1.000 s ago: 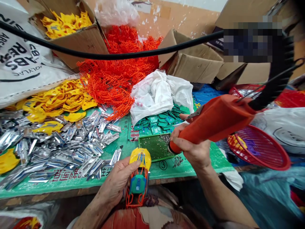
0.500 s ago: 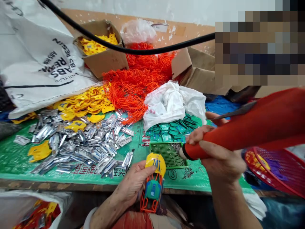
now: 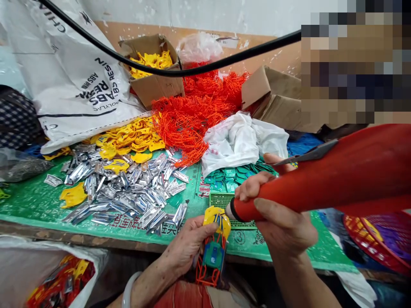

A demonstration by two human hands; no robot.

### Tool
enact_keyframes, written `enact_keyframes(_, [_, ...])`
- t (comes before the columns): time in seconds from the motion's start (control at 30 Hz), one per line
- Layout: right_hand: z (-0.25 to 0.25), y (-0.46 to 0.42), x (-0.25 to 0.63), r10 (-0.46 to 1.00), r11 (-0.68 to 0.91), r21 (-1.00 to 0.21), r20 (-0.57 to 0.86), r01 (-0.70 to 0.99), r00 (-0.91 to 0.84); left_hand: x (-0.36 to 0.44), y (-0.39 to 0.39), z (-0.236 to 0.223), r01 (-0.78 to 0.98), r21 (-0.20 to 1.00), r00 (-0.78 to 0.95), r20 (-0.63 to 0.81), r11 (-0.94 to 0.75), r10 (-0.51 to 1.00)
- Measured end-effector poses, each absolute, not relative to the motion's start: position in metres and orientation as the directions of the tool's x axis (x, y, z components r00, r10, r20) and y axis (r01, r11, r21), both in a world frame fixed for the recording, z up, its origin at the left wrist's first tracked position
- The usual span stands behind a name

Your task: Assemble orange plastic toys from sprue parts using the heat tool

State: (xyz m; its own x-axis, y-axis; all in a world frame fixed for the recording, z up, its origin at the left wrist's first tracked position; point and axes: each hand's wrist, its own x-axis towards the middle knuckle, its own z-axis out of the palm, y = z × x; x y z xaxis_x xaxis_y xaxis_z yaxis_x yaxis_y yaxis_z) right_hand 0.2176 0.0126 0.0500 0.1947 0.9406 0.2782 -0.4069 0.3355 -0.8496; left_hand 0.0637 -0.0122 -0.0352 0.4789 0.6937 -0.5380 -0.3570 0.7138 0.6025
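Low at the table's front edge, my left hand [image 3: 184, 241] is closed around a toy car [image 3: 213, 254] with a yellow front piece, an orange-red frame and a green block in its middle. My right hand [image 3: 287, 226] grips a red electric screwdriver [image 3: 308, 175], tilted with its nose towards the car. The nose is at the right side of the yellow piece; whether the bit touches it I cannot tell. Behind the nose lies a green grid tray [image 3: 211, 197] of small screws, partly hidden by the screwdriver.
Metallic strips [image 3: 128, 188], yellow parts [image 3: 128, 139], orange-red frames [image 3: 189, 119] and green pieces [image 3: 231, 179] cover the table. A white bag [image 3: 239, 137] lies behind the tray. A black cable [image 3: 173, 70] hangs across the view. A red basket [image 3: 356, 239] stands at the right.
My right hand has brought the screwdriver leftwards from above the screw tray to the yellow front of the toy car. My left hand keeps its hold; the whole view has shifted slightly.
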Motion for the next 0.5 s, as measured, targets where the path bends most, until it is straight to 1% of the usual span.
enact_keyframes(0.33, [0.045,0.012,0.219,0.948,0.307,-0.889,0.253,-0.339,0.193,0.066,-0.010,-0.034,-0.373,0.570,0.483,-0.554,0.732,0.678])
enact_keyframes(0.5, [0.039,0.012,0.223,0.941,0.326,-0.908,0.287,-0.262,0.176,0.067,-0.011,-0.037,-0.383,0.570,0.460,-0.565,0.727,0.685])
